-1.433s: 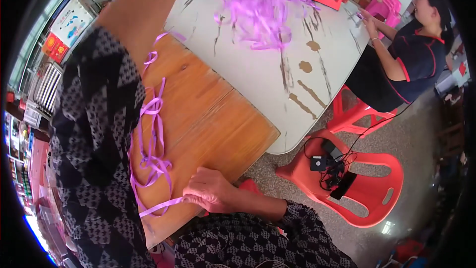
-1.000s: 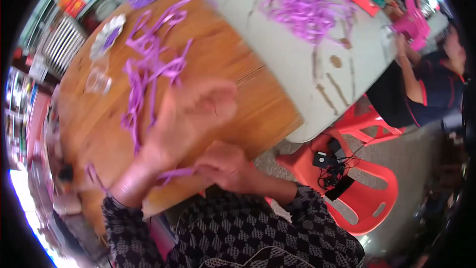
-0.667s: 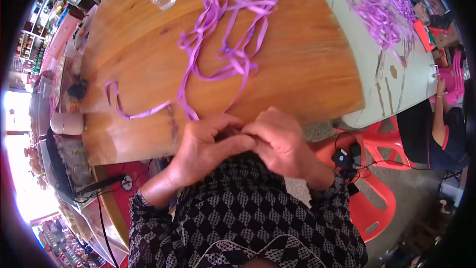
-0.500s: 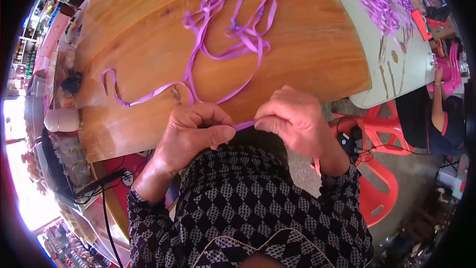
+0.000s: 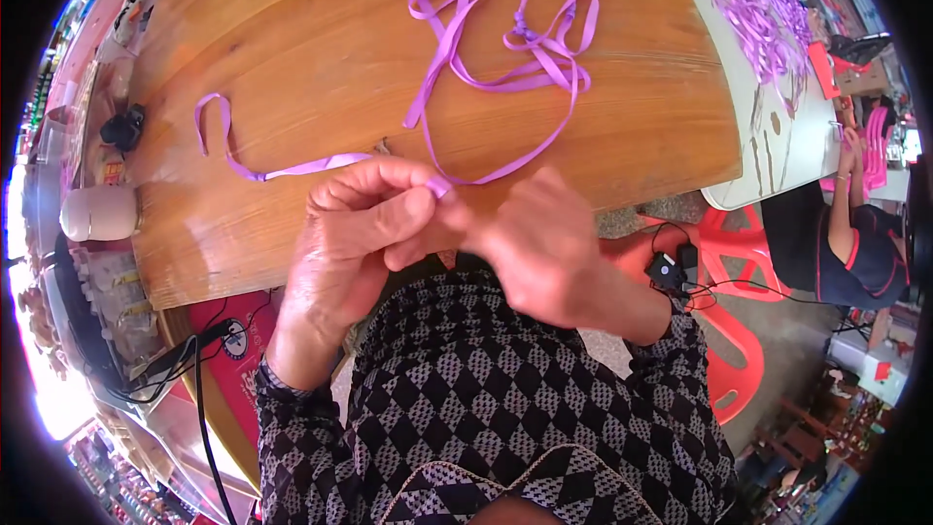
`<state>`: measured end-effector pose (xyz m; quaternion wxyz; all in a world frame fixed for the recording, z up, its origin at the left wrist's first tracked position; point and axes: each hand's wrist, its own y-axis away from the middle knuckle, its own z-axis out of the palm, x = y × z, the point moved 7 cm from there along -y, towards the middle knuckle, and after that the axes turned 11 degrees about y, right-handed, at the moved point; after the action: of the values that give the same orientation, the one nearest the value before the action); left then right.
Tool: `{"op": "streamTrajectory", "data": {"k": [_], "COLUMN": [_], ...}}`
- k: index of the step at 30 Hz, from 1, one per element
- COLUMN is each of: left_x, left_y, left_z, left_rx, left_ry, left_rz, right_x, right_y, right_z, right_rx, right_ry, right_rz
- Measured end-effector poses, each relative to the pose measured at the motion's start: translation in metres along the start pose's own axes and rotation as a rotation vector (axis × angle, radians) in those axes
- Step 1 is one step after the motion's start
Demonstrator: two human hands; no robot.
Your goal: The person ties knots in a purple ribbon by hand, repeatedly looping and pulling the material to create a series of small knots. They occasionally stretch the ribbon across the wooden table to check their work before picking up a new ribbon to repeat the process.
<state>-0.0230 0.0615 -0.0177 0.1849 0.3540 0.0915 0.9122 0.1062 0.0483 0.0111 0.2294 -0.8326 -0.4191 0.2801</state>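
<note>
My left hand (image 5: pixel 364 219) is closed, pinching a purple ribbon (image 5: pixel 439 186) between thumb and forefinger. A short bit of the ribbon stands out at those fingertips. Close beside it is my right hand (image 5: pixel 549 258), smeared by motion, its fingertips near the pinched ribbon. I cannot make out whether the right fingers grip anything. From behind my left hand, one wavy length of ribbon (image 5: pixel 292 170) runs left over the wooden table (image 5: pixel 292 49). Another length curves right and up to a tangled heap of purple ribbon (image 5: pixel 520 24) with small knots in it.
At the right, a white stone-patterned table (image 5: pixel 777 160) carries more purple ribbon (image 5: pixel 763 29). Below it stand red-orange plastic seats (image 5: pixel 734 355) with black cables, and another person (image 5: pixel 860 243) sits there. A white rounded object (image 5: pixel 100 212) lies at the left.
My hands have come together from a short stretch of ribbon held between them. My right hand has moved left and blurred. The view has shifted, and a clear cup has left it.
</note>
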Motion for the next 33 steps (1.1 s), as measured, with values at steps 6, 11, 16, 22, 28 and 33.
{"op": "streamTrajectory", "data": {"k": [6,11,16,22,28,33], "left_x": [-0.002,-0.009,-0.008,-0.001,-0.001,-0.004], "left_y": [0.004,0.002,0.005,0.004,0.004,0.004], "left_z": [0.001,0.003,0.002,0.002,0.009,0.003], "left_rx": [-0.005,-0.030,0.071,0.127,-0.040,0.045], "left_ry": [-0.516,-0.497,-0.475,-0.352,-0.490,-0.441], "left_rz": [-0.012,-0.106,-0.202,-0.067,-0.035,-0.147], "right_x": [-0.007,0.009,0.011,0.004,-0.005,0.007], "right_y": [-0.016,-0.015,-0.008,-0.003,-0.008,-0.007], "right_z": [-0.020,-0.012,-0.004,-0.002,-0.008,0.004], "right_rx": [0.166,0.155,0.262,0.320,0.267,0.393], "right_ry": [0.117,-0.057,-0.227,-0.200,-0.048,-0.295], "right_rz": [-0.032,0.084,0.201,0.189,0.105,0.315]}}
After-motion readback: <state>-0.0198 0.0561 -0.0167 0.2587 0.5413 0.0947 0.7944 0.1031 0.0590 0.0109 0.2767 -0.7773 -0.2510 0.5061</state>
